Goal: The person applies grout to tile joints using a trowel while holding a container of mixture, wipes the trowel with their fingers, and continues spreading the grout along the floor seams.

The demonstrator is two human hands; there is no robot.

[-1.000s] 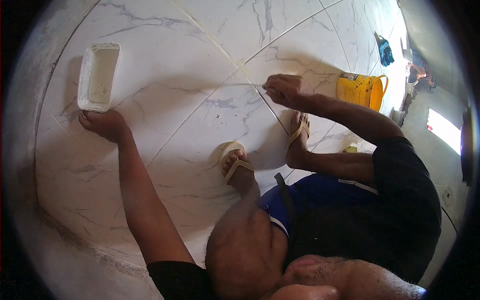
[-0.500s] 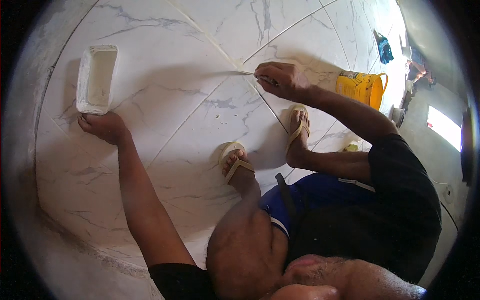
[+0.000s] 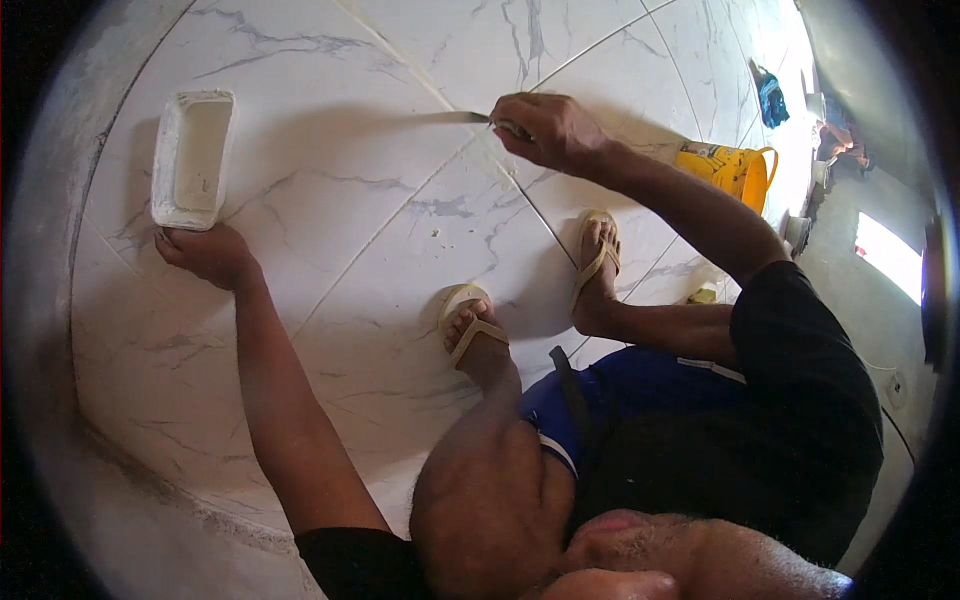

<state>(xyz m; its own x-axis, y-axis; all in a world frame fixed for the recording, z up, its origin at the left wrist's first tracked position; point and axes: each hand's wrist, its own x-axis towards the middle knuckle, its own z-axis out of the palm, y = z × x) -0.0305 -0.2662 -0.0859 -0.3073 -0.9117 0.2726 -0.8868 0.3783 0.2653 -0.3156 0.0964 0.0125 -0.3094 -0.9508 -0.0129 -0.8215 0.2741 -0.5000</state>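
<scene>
My left hand point(image 3: 205, 250) grips the near end of a white rectangular tub point(image 3: 227, 120) with pale residue on its inside and rim, at the left. My right hand point(image 3: 545, 130) is closed on a thin spatula point(image 3: 458, 117), its blade pointing left over a grout line smeared with pale filler point(image 3: 420, 78) between the white marbled floor tiles point(image 3: 330, 220). A few pale crumbs point(image 3: 436, 233) lie on the tile between my hands, near my sandalled feet.
A yellow bucket point(image 3: 726, 175) stands at the right, with a blue crumpled item point(image 3: 770, 97) beyond it and a small yellowish piece point(image 3: 703, 293) near my foot. A window point(image 3: 888, 250) and hanging cord are on the right wall; a grey edge point(image 3: 90, 180) borders the floor at left.
My right hand with the spatula has moved up and to the left along the tiles. My left hand and the tub have shifted very slightly downward.
</scene>
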